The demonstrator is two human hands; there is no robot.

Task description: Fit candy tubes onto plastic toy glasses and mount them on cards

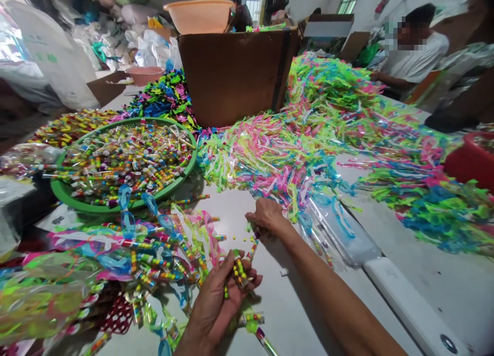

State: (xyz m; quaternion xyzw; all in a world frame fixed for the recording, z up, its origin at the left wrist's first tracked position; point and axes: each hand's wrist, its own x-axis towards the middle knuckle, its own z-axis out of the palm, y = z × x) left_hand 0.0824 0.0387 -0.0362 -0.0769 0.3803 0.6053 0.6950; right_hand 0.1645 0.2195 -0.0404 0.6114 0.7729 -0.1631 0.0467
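Observation:
My left hand (216, 299) is palm up at the front of the table, its fingers curled around a clear tube of colored candy beads (240, 271). Farther off, my right hand (266, 216) is low over the white tabletop (237, 204) with fingers bent together; what they pinch, if anything, is hidden. Several loose candy beads (244, 238) lie between the two hands. Below my left hand are more filled tubes (266, 341). A small white piece (284, 272) rests beneath my right forearm.
A green basket (193, 163) of candy tubes stands at left, beside strapped tubes (154, 253). Colorful plastic strips (266, 150) spread across the back and right. A white heat sealer (401, 294) lies at right. Behind are a cardboard box (235, 78) and a seated person (420, 52).

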